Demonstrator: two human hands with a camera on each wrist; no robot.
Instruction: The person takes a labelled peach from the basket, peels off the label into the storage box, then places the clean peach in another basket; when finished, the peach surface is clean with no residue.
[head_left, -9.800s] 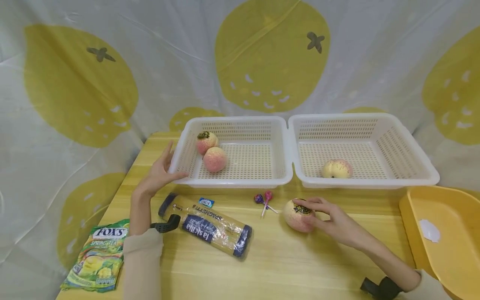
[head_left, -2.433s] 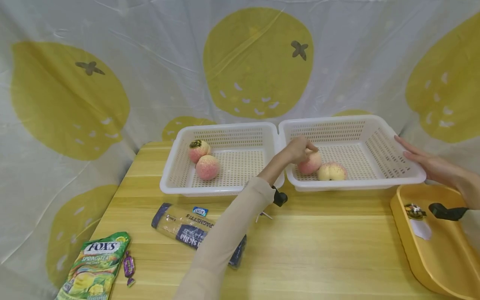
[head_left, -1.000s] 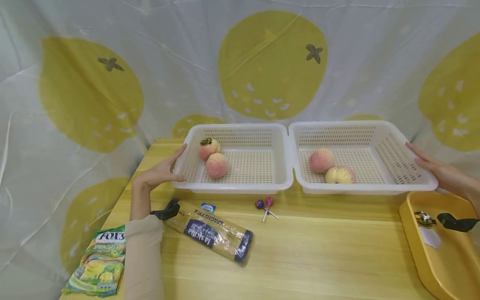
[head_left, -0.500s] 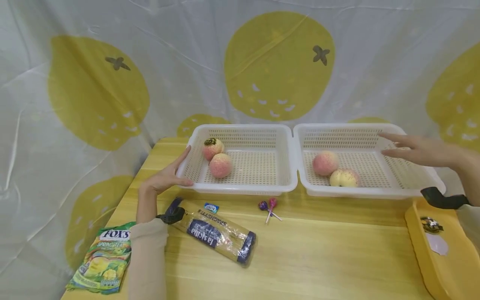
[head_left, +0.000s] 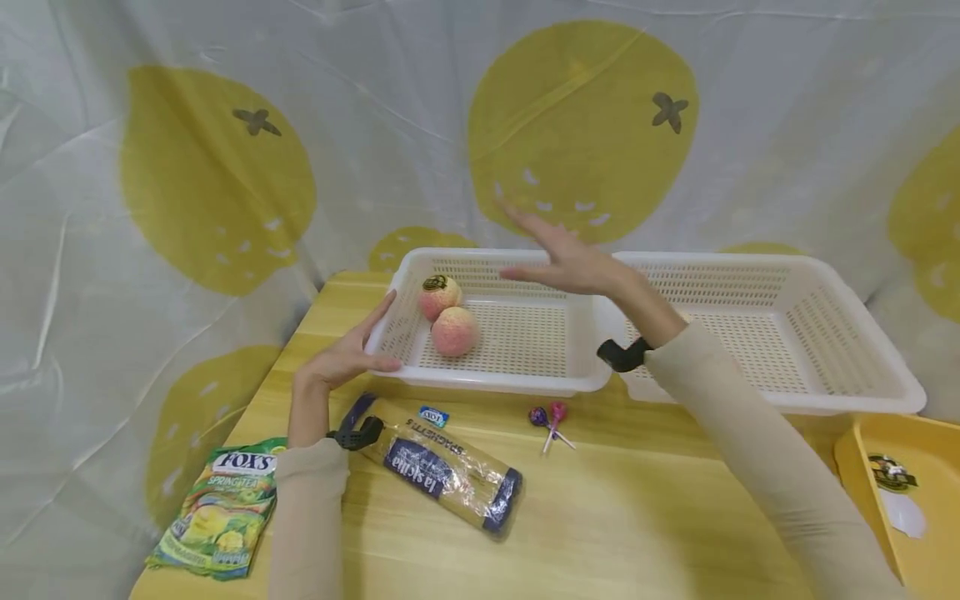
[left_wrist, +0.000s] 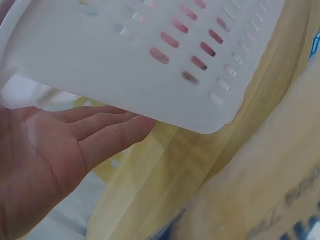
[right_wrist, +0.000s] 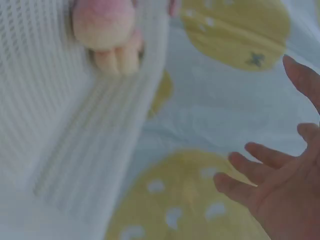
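Note:
My left hand [head_left: 341,358] rests at the left end of the left white basket [head_left: 495,382], thumb and fingers spread. In the left wrist view, its straight fingers [left_wrist: 107,140] reach under the basket's edge. Two pink-and-cream peaches [head_left: 454,332] lie at the left of that basket, the rear one with a black sticker. My right hand [head_left: 573,262] hovers over the basket's back right part, fingers spread and nothing held. Beside it stands the right white basket [head_left: 810,400]; my right forearm hides its left part.
A spaghetti pack [head_left: 442,471], a small blue FOX'S sweet [head_left: 433,416] and two lollipops [head_left: 555,421] lie before the baskets. A green FOX'S bag [head_left: 221,508] is at far left. A yellow tray [head_left: 862,483] stands right, a lemon-print curtain [head_left: 420,125] behind.
Earlier, a peach came to lie beside another in the right basket. Since then my right hand has left that basket's right end and swung left over the left basket. The left hand stays put.

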